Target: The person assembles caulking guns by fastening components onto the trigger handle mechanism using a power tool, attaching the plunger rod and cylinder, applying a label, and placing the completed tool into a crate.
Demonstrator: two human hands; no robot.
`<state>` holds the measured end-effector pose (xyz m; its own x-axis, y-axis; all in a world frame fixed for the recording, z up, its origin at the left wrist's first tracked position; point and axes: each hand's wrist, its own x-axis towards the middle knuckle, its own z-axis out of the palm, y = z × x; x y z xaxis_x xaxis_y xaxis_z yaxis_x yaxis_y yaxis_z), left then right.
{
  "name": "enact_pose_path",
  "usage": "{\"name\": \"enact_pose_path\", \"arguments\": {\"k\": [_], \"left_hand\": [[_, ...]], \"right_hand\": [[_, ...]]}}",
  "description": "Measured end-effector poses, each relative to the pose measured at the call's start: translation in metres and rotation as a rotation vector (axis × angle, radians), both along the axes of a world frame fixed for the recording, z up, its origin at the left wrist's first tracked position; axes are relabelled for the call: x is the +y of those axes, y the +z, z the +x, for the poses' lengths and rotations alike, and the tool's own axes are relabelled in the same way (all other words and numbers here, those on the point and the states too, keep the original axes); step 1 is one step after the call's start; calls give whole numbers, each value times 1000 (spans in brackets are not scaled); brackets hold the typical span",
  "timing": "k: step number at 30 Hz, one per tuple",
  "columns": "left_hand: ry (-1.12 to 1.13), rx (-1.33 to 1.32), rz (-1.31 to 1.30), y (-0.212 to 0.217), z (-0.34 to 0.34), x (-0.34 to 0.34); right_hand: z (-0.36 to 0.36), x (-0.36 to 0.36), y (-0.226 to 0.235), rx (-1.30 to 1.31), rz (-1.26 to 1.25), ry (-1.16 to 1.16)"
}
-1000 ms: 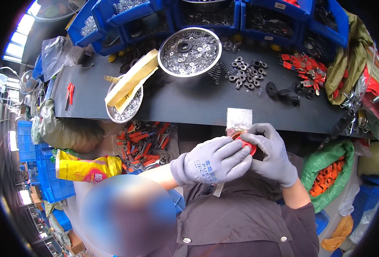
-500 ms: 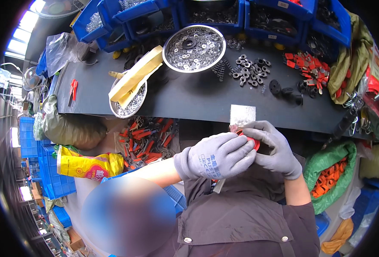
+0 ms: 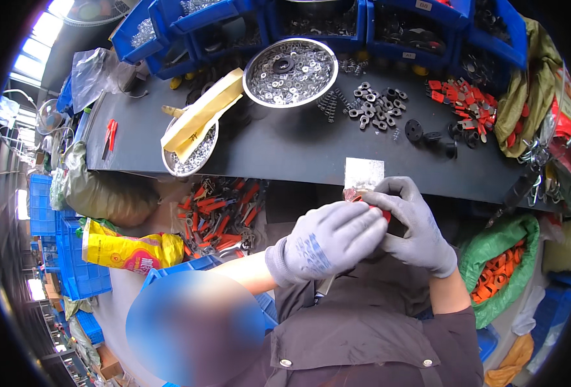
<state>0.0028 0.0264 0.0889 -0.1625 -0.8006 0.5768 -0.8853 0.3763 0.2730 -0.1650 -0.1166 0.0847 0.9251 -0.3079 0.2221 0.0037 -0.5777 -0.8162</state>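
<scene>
- Both hands wear grey knit gloves and meet in front of the person's dark clothing, just on the near side of the black flat-topped desk [image 3: 285, 145].
- Between them sits a small red piece [image 3: 387, 215], mostly covered by the gloves; I cannot make out its full shape or material.
- The right hand [image 3: 418, 232] grips it from the right, fingers and thumb curled around it.
- The left hand [image 3: 334, 242] lies over it from the other side, fingers extended and close together; I cannot tell whether they pinch anything underneath.
- Just beyond the gloves, a pale square plate [image 3: 365, 171] stands at the desk's near edge.
- Farther back is a round, shiny metal bowl [image 3: 290, 106] full of small metal rings, with a black ring-shaped part [image 3: 283, 65] on top.
- To its left, a folded cream-coloured sheet [image 3: 203, 116] lies across a smaller metal bowl [image 3: 182, 175], also filled with small parts.
- Right of the big bowl lie a heap of small dark looped pieces [image 3: 377, 107] and, farther right, a pile of flat red pieces [image 3: 464, 105].
- Low on the right, a green woven sack [image 3: 482, 249] gapes open around curved orange parts [image 3: 497, 274].
</scene>
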Motion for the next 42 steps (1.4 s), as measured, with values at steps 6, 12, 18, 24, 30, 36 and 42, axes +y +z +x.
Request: {"name": "enact_pose_path", "arguments": {"k": [6, 12, 18, 24, 30, 36, 42], "left_hand": [[-3, -148, -45, -2, -1, 2], [142, 407, -112, -10, 7, 33], [544, 1600, 173, -154, -26, 29], [840, 1335, 463, -344, -14, -2], [760, -14, 416, -375, -8, -94], [873, 125, 391, -375, -25, -127], [965, 191, 471, -394, -45, -100]], "right_hand": [[5, -2, 2, -58, 121, 24], [-40, -25, -2, -490, 502, -223], [8, -4, -16, -126, 229, -56], [-6, -17, 1, -302, 288, -428], [-16, -23, -53, -505, 600, -108], [17, 37, -63, 51, -5, -212], [28, 17, -69, 10, 25, -156]]}}
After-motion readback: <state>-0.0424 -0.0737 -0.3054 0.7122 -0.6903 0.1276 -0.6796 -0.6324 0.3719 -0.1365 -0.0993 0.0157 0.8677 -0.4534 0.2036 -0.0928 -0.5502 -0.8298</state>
